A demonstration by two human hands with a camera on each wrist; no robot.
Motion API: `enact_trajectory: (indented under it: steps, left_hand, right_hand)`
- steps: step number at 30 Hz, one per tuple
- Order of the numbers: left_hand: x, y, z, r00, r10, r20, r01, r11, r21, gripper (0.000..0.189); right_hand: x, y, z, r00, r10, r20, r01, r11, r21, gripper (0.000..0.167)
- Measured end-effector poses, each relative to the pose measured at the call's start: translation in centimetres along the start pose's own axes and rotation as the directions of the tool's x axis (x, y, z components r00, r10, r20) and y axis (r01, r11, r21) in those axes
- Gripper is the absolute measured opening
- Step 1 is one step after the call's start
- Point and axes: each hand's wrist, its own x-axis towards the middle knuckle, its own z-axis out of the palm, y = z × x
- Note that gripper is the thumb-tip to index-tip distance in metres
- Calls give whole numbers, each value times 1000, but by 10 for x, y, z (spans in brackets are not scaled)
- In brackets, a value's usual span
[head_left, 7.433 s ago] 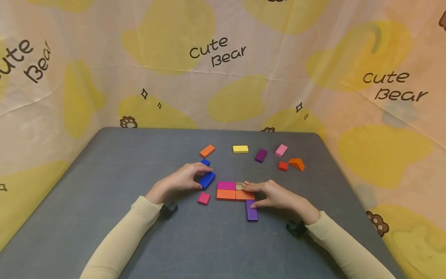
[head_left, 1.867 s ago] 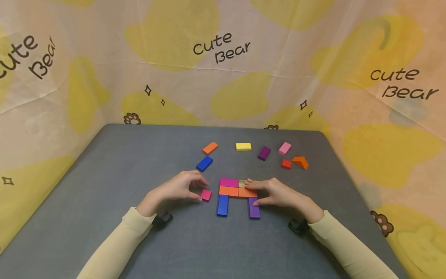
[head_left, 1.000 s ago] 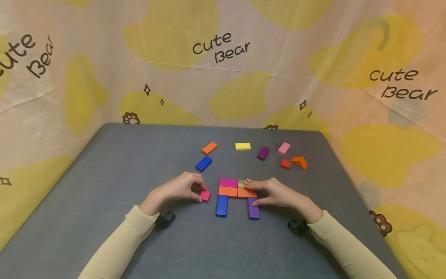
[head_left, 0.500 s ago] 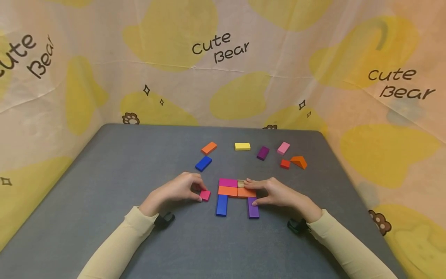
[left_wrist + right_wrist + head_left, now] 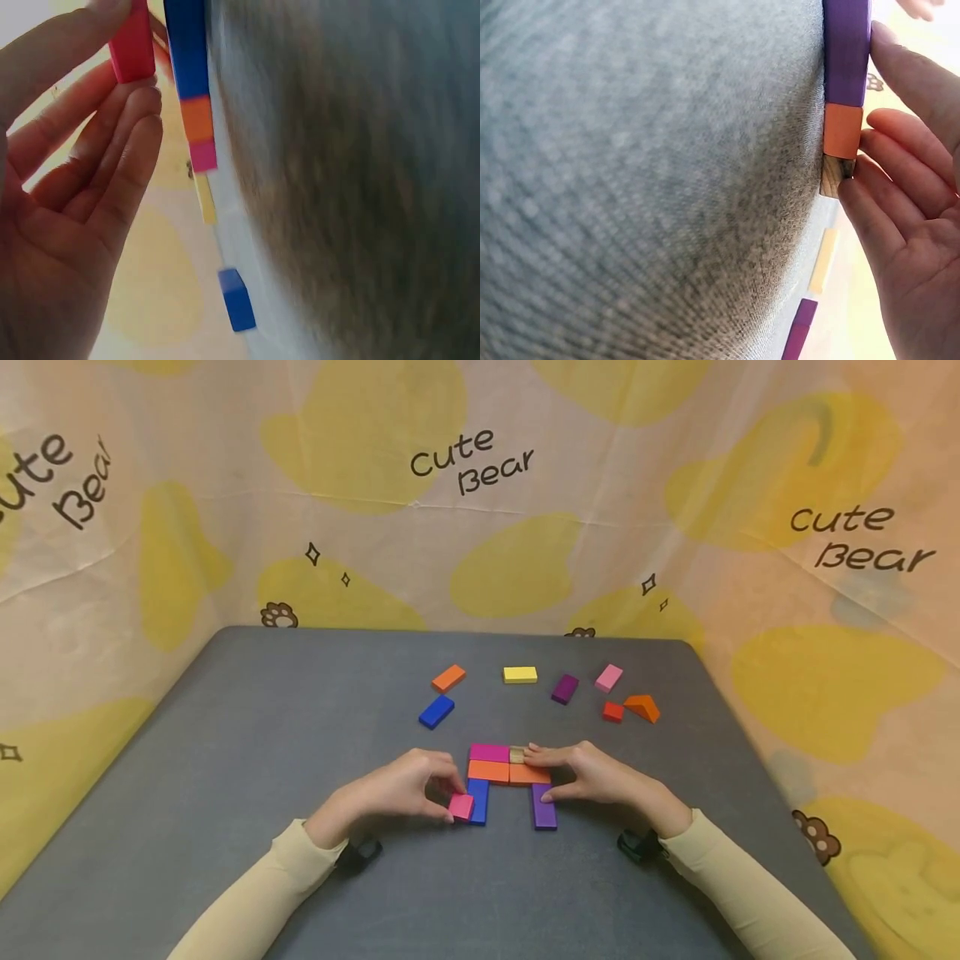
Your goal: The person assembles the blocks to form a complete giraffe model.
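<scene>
My left hand (image 5: 405, 789) pinches a small pinkish-red block (image 5: 461, 807) between thumb and fingers. In the left wrist view that block (image 5: 133, 46) is raised higher than the blue block (image 5: 187, 52) beside it. Flat blocks form a figure: a magenta block (image 5: 490, 752) and a bare wood block (image 5: 517, 755) on top, two orange blocks (image 5: 489, 772) below, then a blue leg (image 5: 478, 802) and a purple leg (image 5: 544, 811). My right hand (image 5: 603, 779) rests on its right side, thumb at the purple leg, fingertips on the wood and orange blocks.
Behind the figure lie loose blocks on the grey table (image 5: 300, 710): orange (image 5: 448, 678), blue (image 5: 437, 712), yellow (image 5: 520, 675), dark purple (image 5: 565, 689), pink (image 5: 609, 677), red (image 5: 612, 712) and an orange wedge-like piece (image 5: 642, 707). A patterned cloth (image 5: 360, 527) stands behind the table.
Earlier my left hand held the blue block, which now forms the left leg. It has since gripped the pinkish-red block and moved it right and nearer, beside that leg. My right hand stays put.
</scene>
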Motion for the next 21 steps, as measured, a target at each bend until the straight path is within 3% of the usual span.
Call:
enact_trajectory:
  steps: [6, 13, 21]
  left_hand:
    - [2, 12, 9, 999, 42, 35, -42, 999, -5, 26]
    - [4, 14, 18, 994, 103, 27, -104, 994, 28, 25]
    - [5, 17, 18, 995, 79, 61, -81, 996, 26, 26]
  right_hand:
    - [0, -1, 0, 1000, -3, 1, 3, 1000, -9, 65]
    - [0, 0, 1, 1000, -1, 1, 1, 1000, -12, 65]
    - [-1, 0, 1, 999, -37, -19, 37, 999, -20, 65]
